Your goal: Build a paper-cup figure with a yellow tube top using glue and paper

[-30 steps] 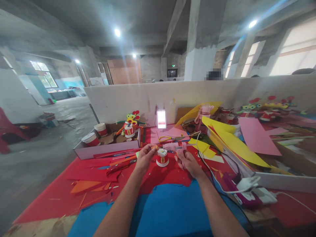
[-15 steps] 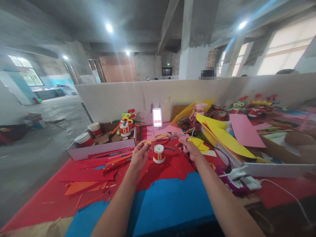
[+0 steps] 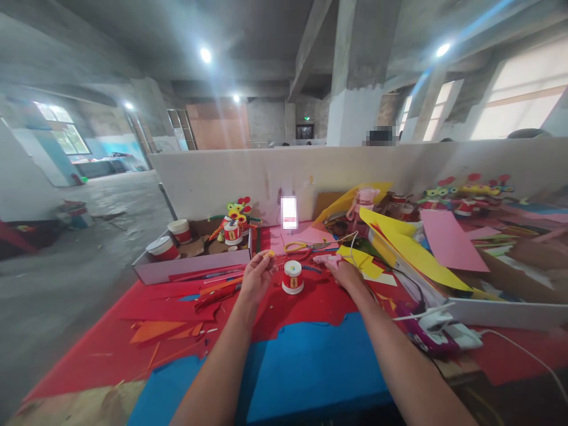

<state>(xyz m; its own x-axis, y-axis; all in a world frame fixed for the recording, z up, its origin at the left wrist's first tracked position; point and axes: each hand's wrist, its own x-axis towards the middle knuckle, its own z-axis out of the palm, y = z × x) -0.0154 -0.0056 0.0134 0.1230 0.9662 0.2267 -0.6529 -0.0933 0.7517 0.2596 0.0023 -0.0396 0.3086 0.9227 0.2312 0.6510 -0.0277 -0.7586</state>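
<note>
My left hand (image 3: 257,275) pinches a small yellow-orange piece (image 3: 270,254) between thumb and fingertips, left of a paper cup (image 3: 293,280). The cup stands upside down, red and white, with a gold label on its side and a small pale blob on top. Dark spiral strips (image 3: 313,269) stick out beside it. To the cup's right, my right hand (image 3: 348,274) is closed around a pink glue gun (image 3: 327,260), held low over the table with its nozzle pointing left. The fingers on its handle are partly hidden.
Yellow-handled scissors (image 3: 306,246) lie behind the cup. A box (image 3: 190,271) with cups and a finished figure (image 3: 233,228) is at left. Yellow and pink sheets fill a box (image 3: 501,310) at right, near a purple power strip (image 3: 426,331). Blue sheet (image 3: 310,367) covers the front.
My right hand has lowered and turned the glue gun, which now lies more level. My left hand still pinches the small piece. The whole view has shifted slightly.
</note>
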